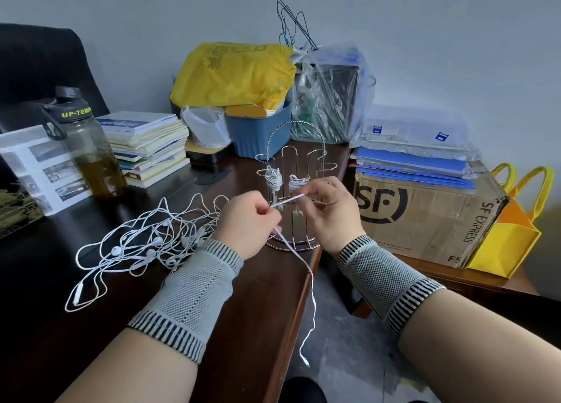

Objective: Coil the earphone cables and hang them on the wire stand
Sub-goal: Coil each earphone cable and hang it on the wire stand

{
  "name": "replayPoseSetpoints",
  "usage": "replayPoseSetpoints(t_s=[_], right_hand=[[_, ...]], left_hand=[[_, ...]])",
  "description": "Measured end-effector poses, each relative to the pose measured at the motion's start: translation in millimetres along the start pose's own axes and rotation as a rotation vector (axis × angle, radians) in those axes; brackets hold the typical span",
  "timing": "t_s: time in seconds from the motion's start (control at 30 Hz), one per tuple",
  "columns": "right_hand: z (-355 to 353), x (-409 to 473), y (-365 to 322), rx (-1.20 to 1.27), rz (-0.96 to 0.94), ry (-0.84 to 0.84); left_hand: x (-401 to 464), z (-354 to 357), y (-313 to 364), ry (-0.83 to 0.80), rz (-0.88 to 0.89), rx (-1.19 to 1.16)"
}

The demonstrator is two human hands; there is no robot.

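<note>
Over desk, hands stretch cable rising rightward.

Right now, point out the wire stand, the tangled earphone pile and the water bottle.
wire stand (317, 135): head view, on its arched top handle.
tangled earphone pile (142, 245): head view, on the middle of the heap.
water bottle (91, 147): head view, on its clear body.

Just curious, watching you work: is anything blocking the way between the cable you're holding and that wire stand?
Nothing visible does. The cable is stretched between the left hand and right hand, right in front of the wire stand. Two coiled bundles already hang on it, but other hooks look free.
</note>
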State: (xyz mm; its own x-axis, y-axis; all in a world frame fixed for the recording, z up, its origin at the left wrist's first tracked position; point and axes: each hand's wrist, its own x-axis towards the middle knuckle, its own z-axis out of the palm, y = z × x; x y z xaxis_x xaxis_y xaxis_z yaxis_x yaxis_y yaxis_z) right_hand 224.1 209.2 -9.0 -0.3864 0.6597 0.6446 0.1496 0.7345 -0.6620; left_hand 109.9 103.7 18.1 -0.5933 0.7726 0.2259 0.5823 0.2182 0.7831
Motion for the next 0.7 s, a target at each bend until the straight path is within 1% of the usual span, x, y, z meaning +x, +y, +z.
replayPoseSetpoints(t_s=[0.1,0.17,0.2,0.27,0.33,0.4,0.47,0.57,0.63,0.7], right_hand=[[-3.0,1.8,-3.5,0.117,0.115,0.008],[-4.3,3.4,-8.1,0.259,0.227,0.023],[-4.5,4.1,-9.6,0.326,0.280,0.036],[-4.0,7.6,-10.0,0.456,0.399,0.064],[-2.8,12.3,-7.5,0.559,0.520,0.072],[-1.3,16.9,-6.2,0.607,0.604,0.073],[0.8,22.8,-5.0,0.609,0.670,0.066],[1.7,32.0,-8.9,0.559,0.746,0.041],[1.8,37.5,-10.0,0.520,0.764,0.028],[1.3,41.4,-10.6,0.478,0.757,0.018]], left_hand=[[-1.2,-8.1,8.0,0.057,-0.039,-0.338],[0.1,-6.8,20.3,0.076,-0.016,-0.459],[1.9,-4.6,26.4,0.086,-0.005,-0.475],[8.4,2.5,34.7,0.131,-0.005,-0.425],[15.4,9.8,37.7,0.188,-0.049,-0.340],[22.0,15.6,38.0,0.224,-0.079,-0.244],[23.1,17.6,39.1,0.231,-0.087,-0.106],[23.3,19.3,37.5,0.208,-0.080,-0.014],[26.1,21.3,31.4,0.171,-0.083,-0.012],[31.0,24.0,21.6,0.144,-0.117,-0.077]])
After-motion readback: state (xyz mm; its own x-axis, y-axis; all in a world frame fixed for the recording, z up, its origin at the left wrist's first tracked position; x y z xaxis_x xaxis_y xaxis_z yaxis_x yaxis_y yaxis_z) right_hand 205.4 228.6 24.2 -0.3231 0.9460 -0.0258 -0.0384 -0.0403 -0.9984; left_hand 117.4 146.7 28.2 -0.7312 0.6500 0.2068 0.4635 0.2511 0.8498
